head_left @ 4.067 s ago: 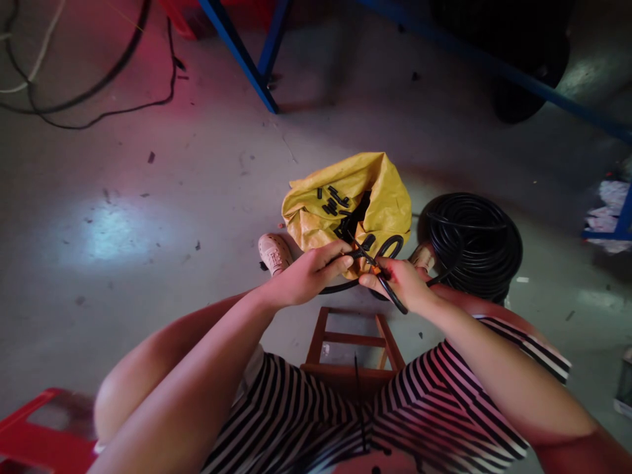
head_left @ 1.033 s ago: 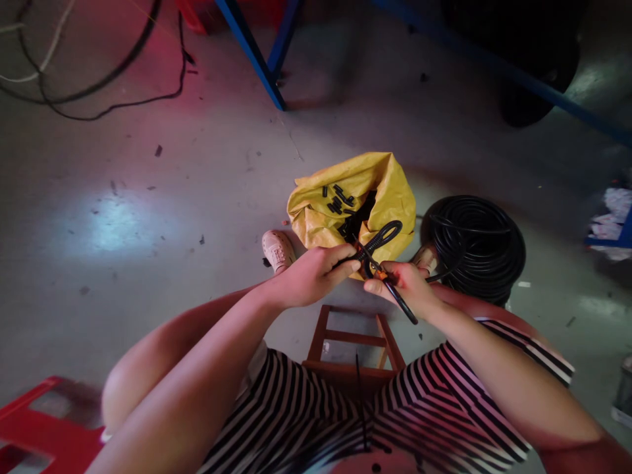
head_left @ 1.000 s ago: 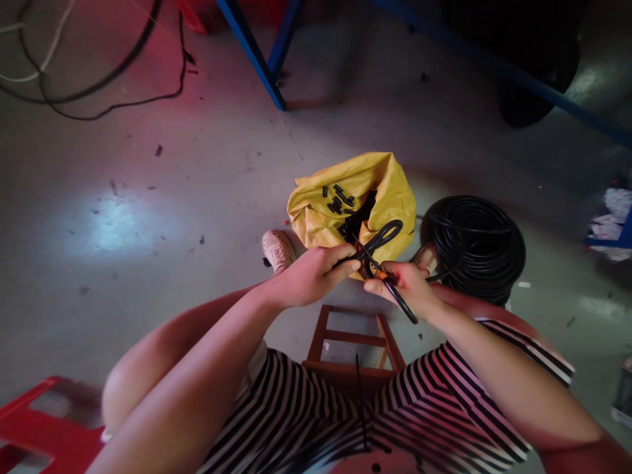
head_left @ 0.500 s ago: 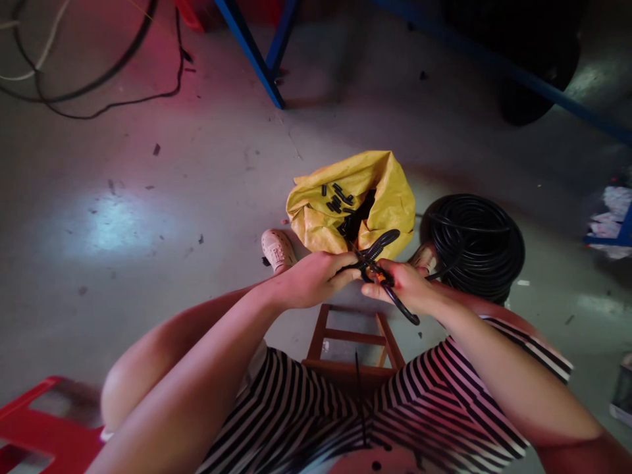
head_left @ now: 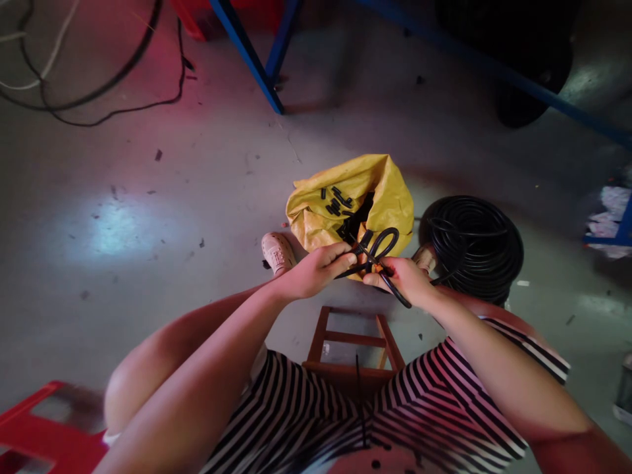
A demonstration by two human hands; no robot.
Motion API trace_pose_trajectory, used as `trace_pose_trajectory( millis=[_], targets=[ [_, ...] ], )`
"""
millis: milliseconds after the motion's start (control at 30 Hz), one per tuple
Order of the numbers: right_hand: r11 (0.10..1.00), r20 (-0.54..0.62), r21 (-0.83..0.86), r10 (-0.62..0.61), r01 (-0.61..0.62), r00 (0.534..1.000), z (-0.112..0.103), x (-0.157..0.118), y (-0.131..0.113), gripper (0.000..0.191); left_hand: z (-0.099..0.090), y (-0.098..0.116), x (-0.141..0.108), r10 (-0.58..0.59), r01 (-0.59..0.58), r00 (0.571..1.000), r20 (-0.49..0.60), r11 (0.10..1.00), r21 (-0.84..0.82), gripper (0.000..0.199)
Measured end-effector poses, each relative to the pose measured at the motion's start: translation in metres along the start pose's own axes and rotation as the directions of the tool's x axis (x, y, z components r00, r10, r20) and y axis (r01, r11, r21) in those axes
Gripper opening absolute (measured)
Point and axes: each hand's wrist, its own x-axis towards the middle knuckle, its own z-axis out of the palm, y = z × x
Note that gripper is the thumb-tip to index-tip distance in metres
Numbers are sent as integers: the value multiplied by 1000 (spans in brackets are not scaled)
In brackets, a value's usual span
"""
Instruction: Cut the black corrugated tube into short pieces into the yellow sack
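My left hand [head_left: 328, 266] is closed with thumb and fingers around a length of black tubing [head_left: 396, 238]. The tubing curls into a loop between my hands. My right hand [head_left: 407, 280] is closed around a dark hand tool [head_left: 378, 268] with an orange part, which looks like a cutter; its jaws are too small to make out. The tool is up against the tubing. Under both hands the yellow sack [head_left: 326, 172] stands wide, with several short black tube pieces [head_left: 334, 207] on its folded side and more in its dark mouth.
A big coil of black tubing [head_left: 474, 247] lies right of the sack. My shoe [head_left: 278, 251] is to its left. A wooden stool frame [head_left: 355, 337] is below my hands, a red stool [head_left: 49, 428] lower left. Blue metal legs [head_left: 251, 59] and loose cables [head_left: 113, 104] lie beyond.
The loop of tubing between my hands has opened wider and rounder. My left hand has shifted slightly left, away from the tool. Both hands keep their hold.
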Motion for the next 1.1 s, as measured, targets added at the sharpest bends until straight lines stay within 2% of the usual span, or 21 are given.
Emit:
trace_pose_trajectory(
  millis=[200, 367, 600, 767, 967, 1100],
  targets=[
    [1000, 16, 1, -25, 25, 1000, -1, 0, 1, 65, 1, -7, -1, -36, 39, 999, 21, 992, -119, 36],
    [999, 39, 47, 2, -4, 999, -2, 2, 4, 66, -1, -8, 0, -56, 72, 996, 71, 967, -244, 40],
    [997, 103, 53, -64, 58, 993, -5, 0, 1, 59, -1, -3, -1, -10, 29, 992, 128, 989, -144, 38],
    [1000, 35, -11, -27, 27, 999, -5, 1, 1, 64, -2, 1, -3, -13, 33, 993, 114, 983, -180, 38],
    [1000, -9, -24, -20, 20, 1000, -3, 5, 8, 65, -3, -6, 0, -31, 53, 994, 105, 975, -218, 37],
    [999, 4, 0, -48, 48, 999, -4, 6, 11, 65, -4, -5, 0, -29, 54, 993, 118, 976, -209, 39]
  ],
)
